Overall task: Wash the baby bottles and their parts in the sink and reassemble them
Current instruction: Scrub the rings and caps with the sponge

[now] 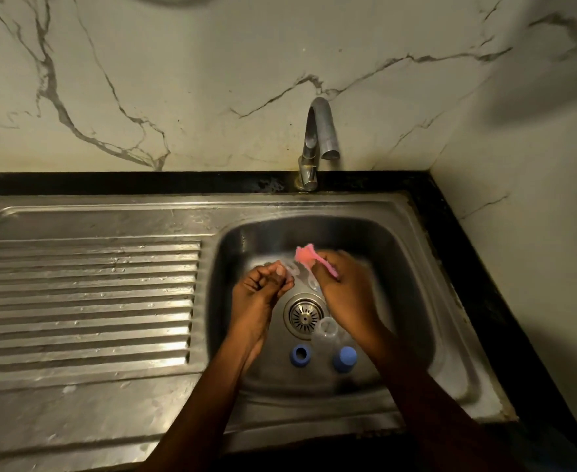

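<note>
Over the steel sink (416,253), right of centre in the frame, I see both hands at work above the drain (305,315): the left hand (263,287) pinches a small clear part (292,267), most likely a soft teat, between thumb and curled fingertips, while the right hand (345,284) is closed around the handle of a pink brush (305,255) whose head points up and left toward that part. Motion blur hides whether the brush touches it. I judge the clear part light, soft and slippery when wet, so it is best held by its wider rim rather than its tip, with a firm pinch that does not crush it. Both forearms run up from the lower edge of the frame, the wrists bent so the hands meet just above the drain. Lower in the basin, near the right forearm, a clear bottle (326,332) lies on its side beside the drain, thin-walled and light by the look of it, likely to roll. Below it sit two blue pieces well apart from each other: a ring (300,356) with its hole upward and a cap (345,358). The tap (319,137) at upper centre shows no visible stream. The ribbed draining board (86,301) fills the left of the frame.
</note>
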